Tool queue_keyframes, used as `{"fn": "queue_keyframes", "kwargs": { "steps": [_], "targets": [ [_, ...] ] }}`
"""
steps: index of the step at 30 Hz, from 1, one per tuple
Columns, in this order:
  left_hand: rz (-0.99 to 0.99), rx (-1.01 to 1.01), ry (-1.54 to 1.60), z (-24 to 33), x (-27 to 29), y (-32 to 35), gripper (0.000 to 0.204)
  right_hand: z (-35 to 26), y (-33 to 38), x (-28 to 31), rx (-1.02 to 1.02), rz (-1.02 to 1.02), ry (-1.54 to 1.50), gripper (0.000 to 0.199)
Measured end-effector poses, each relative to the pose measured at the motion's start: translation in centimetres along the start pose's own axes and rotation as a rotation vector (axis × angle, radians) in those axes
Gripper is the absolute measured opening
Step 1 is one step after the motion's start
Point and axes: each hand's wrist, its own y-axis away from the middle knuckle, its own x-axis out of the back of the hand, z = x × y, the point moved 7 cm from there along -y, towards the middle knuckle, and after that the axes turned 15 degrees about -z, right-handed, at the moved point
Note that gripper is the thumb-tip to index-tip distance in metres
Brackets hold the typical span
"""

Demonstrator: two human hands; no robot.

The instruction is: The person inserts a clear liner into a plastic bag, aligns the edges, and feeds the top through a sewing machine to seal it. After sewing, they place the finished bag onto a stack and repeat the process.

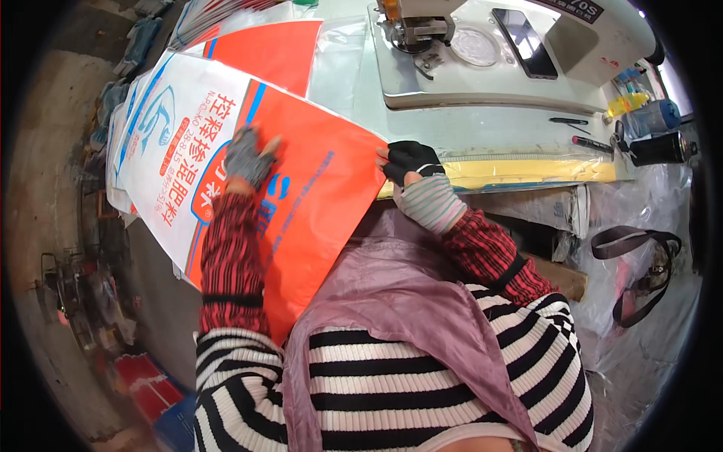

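A person's left hand, in a grey fingerless glove, lies spread and flat on a large orange and white printed sack. The sack stretches between both hands, over the table edge. The right hand, in a black glove, pinches the sack's right corner. Beyond the right hand stands a pale sewing machine, a dark phone resting on it.

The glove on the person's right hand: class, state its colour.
Black, a fingerless glove on the right hand, clearest in the head view.
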Motion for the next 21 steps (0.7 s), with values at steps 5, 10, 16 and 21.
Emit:
{"fn": "queue_keyframes", "kwargs": {
  "steps": [5, 10, 16, 21],
  "targets": [
    [0.484, 0.599, -0.006, -15.8, -0.6, 21.2, 0.066, 0.0, -1.5, 1.3, -0.280, 0.001, -0.222, 0.032],
    [0.331, 0.274, 2.006, -6.3, -6.8, 30.5, 0.046, 0.4, -2.3, -0.7, -0.399, -0.197, 0.046, 0.049],
    [0.163, 0.696, 0.984, -9.2, -17.7, 37.1, 0.045, 4.0, -4.2, -3.2, -0.535, -0.441, -0.117, 0.032],
    [0.302, 0.815, 0.419, -15.4, -16.8, 43.5, 0.029, -3.3, -5.8, -7.2, -0.502, -0.352, -0.791, 0.019]
  ]
}}
